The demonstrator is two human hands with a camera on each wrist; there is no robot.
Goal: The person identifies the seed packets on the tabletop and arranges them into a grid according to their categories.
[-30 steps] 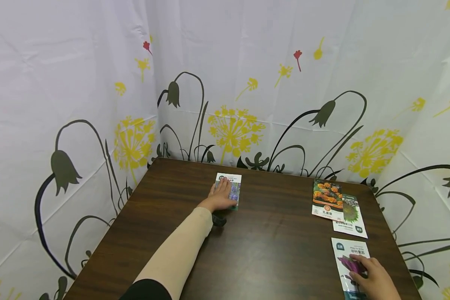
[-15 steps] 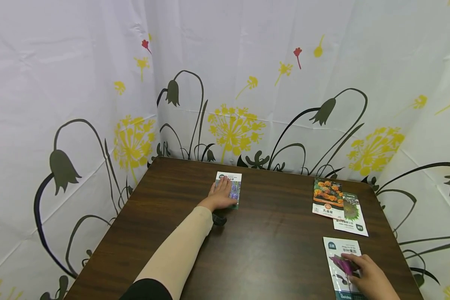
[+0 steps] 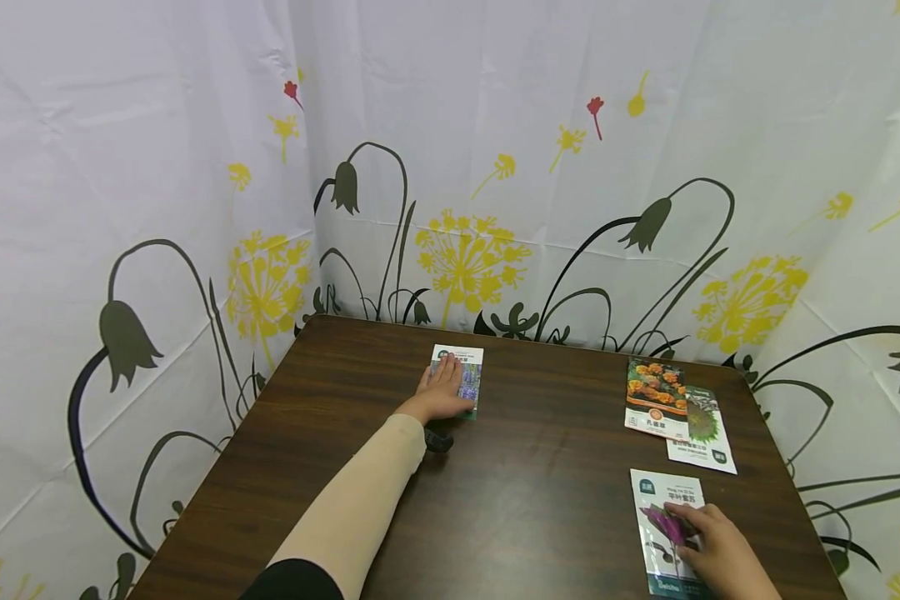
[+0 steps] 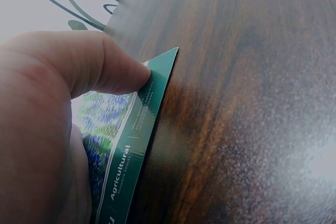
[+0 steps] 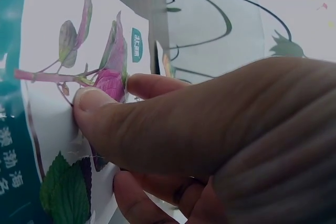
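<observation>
Purple and white at lower right: seemingly pinching the leaf-printed packet (image 3: 658,527) in the right hand (image 3: 720,550), with the grip partly hidden, likely for control; just below centre, pressing the blue-flowered packet (image 3: 470,379) under the straight-fingered left hand (image 3: 442,398), likely for steadiness.

Up at the desk's (image 3: 517,500) far edge, the left hand (image 3: 442,396) blankets much of the blue packet (image 3: 468,382), and the left wrist view chops that packet off at the bottom! Toward the right edge, the right hand (image 3: 720,546) masks the pink packet's (image 3: 656,492) lower right; its smallest print, too tiny to read. Far right corner: the orange packet (image 3: 656,396) covers the green packet's (image 3: 708,425) upper left. The desk's near edge drops out below the head view, as does the sleeve (image 3: 363,479).
</observation>
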